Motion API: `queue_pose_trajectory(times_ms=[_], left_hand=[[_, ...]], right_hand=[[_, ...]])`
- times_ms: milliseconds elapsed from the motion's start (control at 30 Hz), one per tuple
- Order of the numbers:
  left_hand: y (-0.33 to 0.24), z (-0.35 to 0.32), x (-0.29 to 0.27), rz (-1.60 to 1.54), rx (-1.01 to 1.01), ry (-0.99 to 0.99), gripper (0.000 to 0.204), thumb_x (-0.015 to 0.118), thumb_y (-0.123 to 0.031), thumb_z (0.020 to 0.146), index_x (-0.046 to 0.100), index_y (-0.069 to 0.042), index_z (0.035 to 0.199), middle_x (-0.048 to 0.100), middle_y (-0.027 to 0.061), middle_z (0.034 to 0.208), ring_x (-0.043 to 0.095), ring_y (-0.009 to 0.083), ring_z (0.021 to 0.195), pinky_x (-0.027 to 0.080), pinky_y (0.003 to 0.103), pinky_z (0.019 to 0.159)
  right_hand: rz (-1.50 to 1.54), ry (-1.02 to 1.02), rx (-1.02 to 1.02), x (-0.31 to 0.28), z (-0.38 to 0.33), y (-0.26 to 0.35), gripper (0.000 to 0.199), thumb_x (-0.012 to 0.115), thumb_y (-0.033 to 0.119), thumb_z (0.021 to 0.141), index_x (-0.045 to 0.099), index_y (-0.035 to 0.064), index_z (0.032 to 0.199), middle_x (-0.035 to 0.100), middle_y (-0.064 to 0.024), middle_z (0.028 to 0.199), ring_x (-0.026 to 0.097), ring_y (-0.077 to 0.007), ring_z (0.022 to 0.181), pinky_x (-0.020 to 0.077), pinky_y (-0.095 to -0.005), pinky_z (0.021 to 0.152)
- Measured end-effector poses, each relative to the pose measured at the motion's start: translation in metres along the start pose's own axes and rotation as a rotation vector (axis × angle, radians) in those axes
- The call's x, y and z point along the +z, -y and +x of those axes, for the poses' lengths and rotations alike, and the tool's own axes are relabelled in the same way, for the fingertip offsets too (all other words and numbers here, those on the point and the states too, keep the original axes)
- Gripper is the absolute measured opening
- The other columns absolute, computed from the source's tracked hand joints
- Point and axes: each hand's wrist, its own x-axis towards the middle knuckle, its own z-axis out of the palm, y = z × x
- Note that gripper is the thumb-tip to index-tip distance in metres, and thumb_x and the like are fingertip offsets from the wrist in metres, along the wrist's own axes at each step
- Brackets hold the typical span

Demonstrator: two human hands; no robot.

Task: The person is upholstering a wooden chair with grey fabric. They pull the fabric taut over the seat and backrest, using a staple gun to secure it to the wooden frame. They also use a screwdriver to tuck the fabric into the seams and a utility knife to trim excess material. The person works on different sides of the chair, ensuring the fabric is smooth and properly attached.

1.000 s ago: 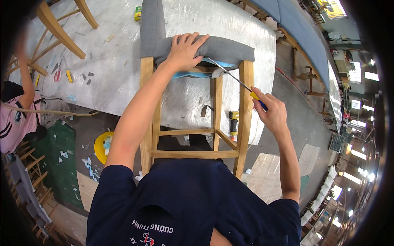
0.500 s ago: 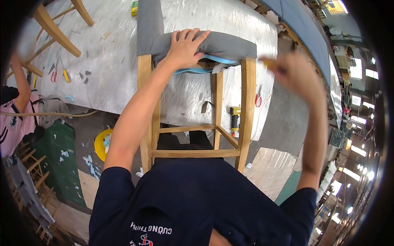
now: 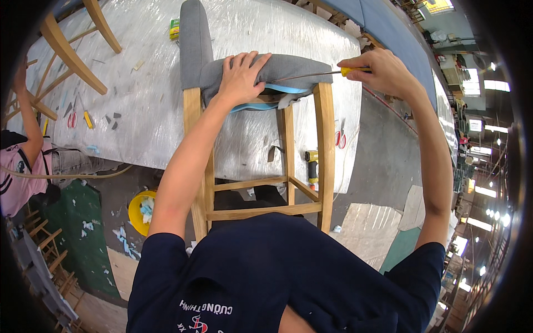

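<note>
Left hand (image 3: pixel 241 79): grip spread wide on the grey seat (image 3: pixel 294 67)
Right hand (image 3: pixel 386 70): grip wrapped around a yellow-handled screwdriver (image 3: pixel 347 71)
Screwdriver tip: apparently touching the seat

Bright light flooded the middle, and the plastic-wrapped tabletop (image 3: pixel 150 127) threw back streaky white glare! Out right, panels of light (image 3: pixel 497 85) burned to pure white amid the gloom; straight lines bowed, corners dropped to black, yet the left hand (image 3: pixel 240 80) and right hand (image 3: pixel 386 69) came through fairly sharp.
</note>
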Motion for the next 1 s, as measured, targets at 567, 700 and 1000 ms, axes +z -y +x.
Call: queue_pose_trajectory(times_ms=[567, 700, 1000], left_hand=[[0.01, 0.002, -0.013, -0.064, 0.094, 0.112, 0.106, 0.08, -0.039, 0.073, 0.03, -0.028, 0.166, 0.036, 0.0142, 0.164, 0.032, 0.0352, 0.15, 0.017, 0.057, 0.124], [0.013, 0.0, -0.018, -0.039, 0.131, 0.104, 0.113, 0.084, -0.043, 0.069, 0.029, -0.026, 0.166, 0.035, 0.0153, 0.164, 0.031, 0.0354, 0.152, 0.019, 0.058, 0.124], [0.0, 0.006, -0.026, -0.149, 0.064, 0.229, 0.077, 0.07, -0.024, 0.087, 0.046, -0.031, 0.16, 0.029, 0.0082, 0.173, 0.02, 0.0309, 0.16, 0.01, 0.053, 0.129]], right_hand=[[-0.606, -0.386, -0.304, 0.039, 0.094, -0.04, 0.034, 0.074, 0.007, 0.089, 0.071, 0.0262, 0.117, 0.063, -0.0022, 0.11, 0.057, -0.0227, 0.117, 0.04, -0.0419, 0.108], [-0.472, -0.261, -0.362, 0.039, 0.065, -0.06, 0.032, 0.071, 0.002, 0.089, 0.071, 0.0233, 0.113, 0.062, -0.0053, 0.107, 0.057, -0.0253, 0.114, 0.0393, -0.0456, 0.108], [0.404, -0.418, 0.518, 0.252, -0.035, -0.132, 0.048, 0.067, 0.043, 0.101, 0.059, 0.0088, 0.133, 0.073, -0.0248, 0.091, 0.072, -0.0445, 0.085, 0.0558, -0.05, 0.073]])
